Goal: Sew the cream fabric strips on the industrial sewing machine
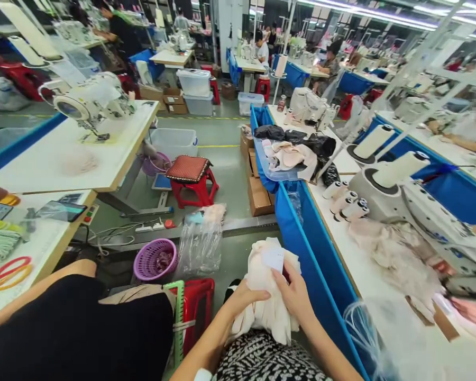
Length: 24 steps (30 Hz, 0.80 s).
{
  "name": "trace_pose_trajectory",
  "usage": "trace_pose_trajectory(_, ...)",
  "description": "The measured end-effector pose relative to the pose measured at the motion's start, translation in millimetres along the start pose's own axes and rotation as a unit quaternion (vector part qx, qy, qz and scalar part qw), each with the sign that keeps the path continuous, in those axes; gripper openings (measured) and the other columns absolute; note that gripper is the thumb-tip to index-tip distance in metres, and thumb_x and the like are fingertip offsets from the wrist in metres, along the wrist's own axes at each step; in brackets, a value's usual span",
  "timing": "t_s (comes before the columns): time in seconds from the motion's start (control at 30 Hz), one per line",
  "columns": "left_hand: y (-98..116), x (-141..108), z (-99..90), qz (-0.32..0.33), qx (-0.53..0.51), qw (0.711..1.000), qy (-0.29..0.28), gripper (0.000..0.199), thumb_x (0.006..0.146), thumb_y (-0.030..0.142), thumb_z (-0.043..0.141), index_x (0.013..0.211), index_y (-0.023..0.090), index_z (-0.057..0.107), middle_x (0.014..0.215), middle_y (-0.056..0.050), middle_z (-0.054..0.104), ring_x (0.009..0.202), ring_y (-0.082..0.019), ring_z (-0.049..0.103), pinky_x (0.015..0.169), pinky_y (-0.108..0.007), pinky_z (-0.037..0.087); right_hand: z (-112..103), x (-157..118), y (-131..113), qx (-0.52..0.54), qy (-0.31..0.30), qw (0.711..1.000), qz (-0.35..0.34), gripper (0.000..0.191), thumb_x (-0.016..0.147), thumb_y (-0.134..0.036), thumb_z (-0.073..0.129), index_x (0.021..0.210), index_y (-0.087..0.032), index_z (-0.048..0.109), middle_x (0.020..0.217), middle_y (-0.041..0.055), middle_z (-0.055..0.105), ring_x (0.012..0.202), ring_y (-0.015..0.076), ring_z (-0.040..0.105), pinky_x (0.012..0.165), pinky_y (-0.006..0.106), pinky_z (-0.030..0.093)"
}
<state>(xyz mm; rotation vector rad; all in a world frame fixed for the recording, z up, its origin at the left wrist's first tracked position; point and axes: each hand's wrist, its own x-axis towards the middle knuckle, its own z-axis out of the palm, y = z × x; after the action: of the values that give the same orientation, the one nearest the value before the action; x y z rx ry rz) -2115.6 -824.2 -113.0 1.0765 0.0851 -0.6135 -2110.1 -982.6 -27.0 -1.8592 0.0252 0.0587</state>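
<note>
A bundle of cream fabric (257, 259) lies gathered above my lap, its folds hanging down over my patterned clothing. My left hand (248, 297) grips the bundle from the left, thumb across the front and the other fingers hidden beneath. From the right, my right hand (292, 290) holds the same fabric near a small white paper slip (273, 258). The slip lies against the upper front of the bundle, close to my right fingertips; its print is too small to read.
A blue cloth trough (313, 254) runs along the right table, beside my right arm. A person in black (79, 328) sits close on my left. A purple basket (155, 259), plastic bags (200, 246) and a red stool (192, 177) stand ahead. Another person's hand (474, 312) is far right.
</note>
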Motion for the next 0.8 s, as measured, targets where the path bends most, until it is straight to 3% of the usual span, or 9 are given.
trace_pose_trajectory(0.1,24,27,-7.1,0.011,0.014,1.0,-0.009,0.074,0.051,0.047,0.094,0.113,0.012,0.074,0.111,-0.013,0.075,0.111,-0.035,0.063,0.105,-0.044,0.046,-5,36,11,-0.015,0.033,0.999,-0.03,0.04,0.091,-0.055,0.058,0.102,-0.018,0.072,0.1,0.0101,0.074,0.091,0.0255,0.065,0.081,0.036,0.054)
trace_pose_trajectory(0.17,42,49,-15.8,0.021,0.008,1.0,0.0,0.075,0.049,0.048,0.095,0.111,0.012,0.073,0.11,-0.013,0.075,0.11,-0.034,0.063,0.105,-0.044,0.046,-8,69,21,-0.033,0.081,0.994,-0.067,0.036,0.091,-0.053,0.059,0.096,-0.019,0.071,0.102,0.0103,0.072,0.096,0.0257,0.063,0.088,0.038,0.052)
trace_pose_trajectory(0.23,62,72,-29.3,0.023,-0.006,1.0,0.01,0.077,0.048,0.049,0.094,0.112,0.012,0.072,0.111,-0.012,0.074,0.109,-0.033,0.062,0.104,-0.044,0.046,-9,112,29,-0.038,0.137,0.986,-0.083,0.039,0.089,-0.054,0.061,0.105,-0.019,0.07,0.113,0.0119,0.069,0.107,0.0271,0.061,0.099,0.043,0.049)
trace_pose_trajectory(0.3,87,95,-46.8,0.014,-0.01,1.0,0.004,0.075,0.046,0.047,0.094,0.11,0.012,0.073,0.109,-0.011,0.074,0.108,-0.033,0.062,0.104,-0.045,0.045,-5,161,33,0.003,0.151,0.987,-0.049,0.055,0.085,-0.061,0.064,0.121,-0.019,0.066,0.128,0.0138,0.066,0.118,0.029,0.06,0.106,0.046,0.045)
trace_pose_trajectory(0.4,131,127,-74.1,-0.004,-0.009,1.0,-0.019,0.068,0.042,0.039,0.094,0.101,0.013,0.076,0.102,-0.009,0.075,0.106,-0.034,0.063,0.104,-0.045,0.045,12,230,29,0.119,0.055,0.988,0.082,0.072,0.08,-0.076,0.059,0.123,-0.018,0.068,0.127,0.015,0.07,0.125,0.033,0.059,0.108,0.049,0.046)
trace_pose_trajectory(0.5,173,154,-95.1,-0.013,-0.028,0.999,-0.014,0.063,0.04,0.034,0.093,0.097,0.013,0.077,0.102,-0.009,0.076,0.104,-0.034,0.064,0.102,-0.045,0.047,37,273,20,0.187,-0.051,0.965,0.178,0.081,0.077,-0.087,0.052,0.109,-0.017,0.076,0.109,0.0167,0.077,0.121,0.0354,0.064,0.103,0.05,0.051)
trace_pose_trajectory(0.6,199,176,-112.0,-0.013,-0.046,0.999,0.009,0.06,0.044,0.039,0.09,0.096,0.012,0.077,0.105,-0.01,0.076,0.108,-0.036,0.063,0.103,-0.045,0.047,61,294,12,0.209,-0.103,0.952,0.199,0.083,0.07,-0.09,0.057,0.103,-0.018,0.079,0.105,0.0183,0.077,0.116,0.0356,0.068,0.098,0.048,0.055)
trace_pose_trajectory(0.67,207,188,-126.3,-0.016,-0.082,0.995,0.056,0.063,0.045,0.04,0.089,0.099,0.012,0.076,0.103,-0.011,0.077,0.109,-0.037,0.064,0.102,-0.045,0.049,75,309,6,0.222,-0.15,0.939,0.216,0.082,0.071,-0.089,0.057,0.102,-0.017,0.08,0.103,0.0181,0.077,0.113,0.0355,0.068,0.095,0.047,0.056)
trace_pose_trajectory(0.8,221,221,-168.2,-0.017,-0.132,0.98,0.145,0.07,0.046,0.042,0.09,0.108,0.014,0.073,0.104,-0.013,0.077,0.11,-0.039,0.066,0.1,-0.046,0.052,99,364,-3,0.23,-0.257,0.916,0.204,0.078,0.078,-0.086,0.054,0.099,-0.016,0.081,0.093,0.0137,0.078,0.105,0.0332,0.071,0.092,0.046,0.056)
